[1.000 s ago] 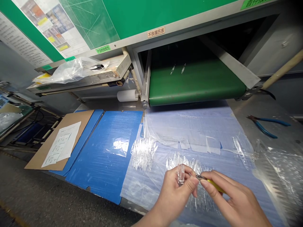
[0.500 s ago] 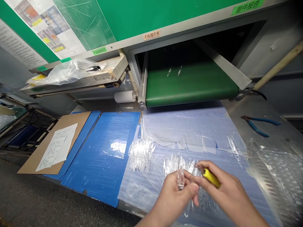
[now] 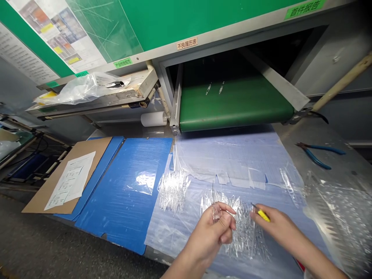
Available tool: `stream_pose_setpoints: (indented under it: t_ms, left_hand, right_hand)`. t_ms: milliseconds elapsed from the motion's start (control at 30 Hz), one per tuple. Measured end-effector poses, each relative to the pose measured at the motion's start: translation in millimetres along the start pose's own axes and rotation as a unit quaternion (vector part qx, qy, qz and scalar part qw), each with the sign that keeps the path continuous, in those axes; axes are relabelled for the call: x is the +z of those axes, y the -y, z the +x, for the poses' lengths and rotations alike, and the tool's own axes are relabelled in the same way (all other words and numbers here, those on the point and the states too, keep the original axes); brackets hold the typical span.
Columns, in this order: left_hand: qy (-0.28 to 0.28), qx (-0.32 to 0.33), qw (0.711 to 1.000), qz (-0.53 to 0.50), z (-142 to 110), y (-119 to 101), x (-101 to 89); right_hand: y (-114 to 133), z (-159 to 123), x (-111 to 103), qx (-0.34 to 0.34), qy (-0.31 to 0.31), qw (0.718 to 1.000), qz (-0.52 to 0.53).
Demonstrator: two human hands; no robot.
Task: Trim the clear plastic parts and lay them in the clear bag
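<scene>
Left hand (image 3: 207,232) pinched a clear plastic part (image 3: 215,213), its long axis upright; right hand (image 3: 279,228) pinched a yellow-handled tool (image 3: 263,215), its tip pointing up-left.

Factory workshop, production-line station. Evidence listed: green conveyor belt (image 3: 235,104) set in a grey steel-framed housing (image 3: 316,66); green display board (image 3: 174,23) above, with posted illustrated process sheets (image 3: 58,35); Chinese stick-on labels reading "defect history sheet" (image 3: 186,43) and "first-article report" (image 3: 304,8); blue-handled pliers (image 3: 314,155) on a grey metal bench top (image 3: 328,131); blue corrugated plastic board (image 3: 122,193); cardboard sheet (image 3: 87,153) bearing printed paper forms (image 3: 69,180); bare concrete-like floor (image 3: 58,240) alongside.
</scene>
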State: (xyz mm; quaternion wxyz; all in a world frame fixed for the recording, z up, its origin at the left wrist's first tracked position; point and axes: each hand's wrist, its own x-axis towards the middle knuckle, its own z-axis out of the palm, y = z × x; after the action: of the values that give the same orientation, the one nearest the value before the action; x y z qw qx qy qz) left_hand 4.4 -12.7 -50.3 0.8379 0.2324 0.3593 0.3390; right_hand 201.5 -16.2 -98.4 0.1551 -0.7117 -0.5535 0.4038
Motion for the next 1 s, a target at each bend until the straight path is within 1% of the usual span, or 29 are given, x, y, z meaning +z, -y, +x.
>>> stream_pose_setpoints:
  t_ms: [67, 100, 167, 267, 333, 400, 467, 533, 600, 667, 733, 767, 800, 867, 1000]
  left_hand:
    - [0.018, -0.017, 0.999, -0.04, 0.5, -0.9, 1.1]
    - [0.027, -0.028, 0.998, -0.056, 0.3, -1.2, 2.4]
    - [0.041, -0.048, 0.995, -0.075, 0.1, -0.6, 5.5]
    - [0.052, -0.058, 0.994, -0.075, 1.0, 4.4, 9.3]
    - [0.068, -0.061, 0.993, -0.068, 2.1, 9.1, 10.1]
    - [0.091, -0.074, 0.991, -0.067, 3.0, 12.9, 9.8]
    - [0.1, -0.086, 0.989, -0.073, 2.9, 14.5, 9.0]
    - [0.091, -0.085, 0.989, -0.081, 1.9, 13.6, 8.3]
    - [0.069, -0.074, 0.992, -0.081, 0.6, 10.8, 7.7]
    - [0.037, -0.056, 0.995, -0.08, 0.2, 7.3, 6.4]
    - [0.005, -0.03, 0.997, -0.075, 0.9, 4.2, 4.3]
    - [-0.002, -0.022, 0.997, -0.071, 1.5, 3.0, 3.2]
    - [-0.001, -0.021, 0.998, -0.065, 2.3, 2.0, 2.4]
    - [0.025, -0.042, 0.998, -0.049, 3.4, 0.4, 2.0]
    - [0.084, -0.089, 0.992, -0.031, 4.0, -2.2, 6.9]
  right_hand:
    - [-2.2, -0.5, 4.8, 0.0, 0.004, 0.999, -0.035]
    - [1.3, -2.5, 5.1, -0.002, 0.003, 0.999, -0.04]
    - [15.9, -8.0, 1.7, -0.015, 0.003, 1.0, -0.022]
    - [45.9, -14.2, -7.3, -0.055, 0.025, 0.997, 0.05]
    - [62.2, -13.9, -10.8, -0.062, 0.062, 0.99, 0.108]
    - [71.2, -10.7, -10.9, -0.061, 0.095, 0.98, 0.165]
    - [73.6, -6.9, -9.1, -0.056, 0.098, 0.972, 0.207]
    - [71.8, -5.1, -7.3, -0.045, 0.073, 0.97, 0.226]
    - [68.5, -5.8, -7.1, -0.031, 0.049, 0.969, 0.24]
    - [65.4, -8.3, -8.8, -0.019, 0.039, 0.963, 0.265]
    - [63.6, -11.2, -11.5, -0.007, 0.049, 0.951, 0.304]
    - [63.3, -12.5, -12.8, -0.004, 0.059, 0.944, 0.324]
    - [63.3, -13.5, -14.0, -0.001, 0.069, 0.937, 0.342]
    - [64.4, -15.2, -15.5, 0.002, 0.086, 0.928, 0.363]
    - [67.7, -17.2, -16.2, 0.001, 0.085, 0.931, 0.354]
